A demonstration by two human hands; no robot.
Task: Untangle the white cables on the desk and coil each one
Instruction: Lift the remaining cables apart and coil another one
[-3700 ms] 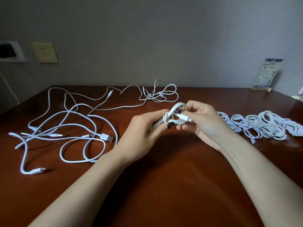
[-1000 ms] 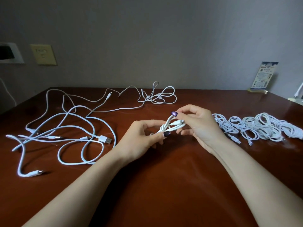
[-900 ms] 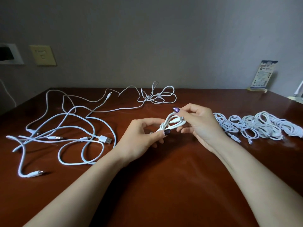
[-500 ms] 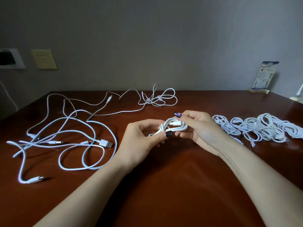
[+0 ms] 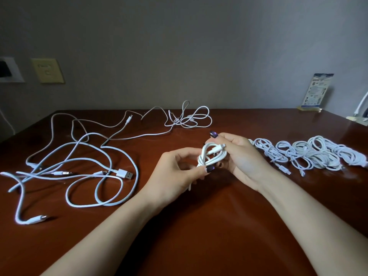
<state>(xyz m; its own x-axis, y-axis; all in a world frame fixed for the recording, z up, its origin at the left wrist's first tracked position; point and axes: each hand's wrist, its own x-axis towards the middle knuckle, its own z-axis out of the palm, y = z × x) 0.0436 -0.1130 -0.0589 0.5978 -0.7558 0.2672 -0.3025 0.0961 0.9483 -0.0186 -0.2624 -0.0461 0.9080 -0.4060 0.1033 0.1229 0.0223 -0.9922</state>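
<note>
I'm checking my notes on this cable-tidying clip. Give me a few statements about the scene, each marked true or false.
1. The left hand and the right hand both hold one small coil over the desk. True.
2. The finished coils lie left of the hands. False: they lie in a row to the right, and the loose cables are on the left.
3. A USB plug lies among the loose cables. True.
4. The desk is white. False: it is dark reddish brown, and only the cables are white.
</note>
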